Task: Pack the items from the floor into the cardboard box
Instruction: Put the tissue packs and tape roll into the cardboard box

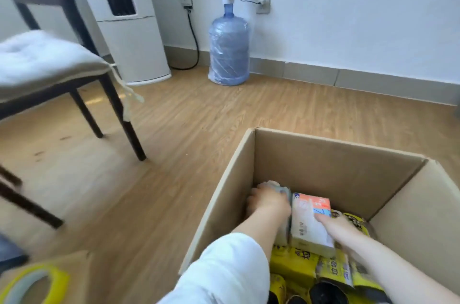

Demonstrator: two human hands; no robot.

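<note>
An open cardboard box [331, 162] stands on the wood floor at lower right. Both my hands are down inside it. My left hand [267, 200] grips a grey, soft-looking bundle [278, 186] against the box's left wall. My right hand [341, 225] rests with fingers laid flat on a white packet with orange and blue print [310, 219], which lies on several yellow-and-black packs [298, 261] filling the box bottom. A white sleeve [224, 269] covers my left forearm.
A dark-legged chair with a white cushion [44, 60] stands at left. A blue water jug with a pump [229, 52] and a white tower appliance [134, 37] stand by the far wall. A yellow tape roll [32, 286] on cardboard shows at bottom left.
</note>
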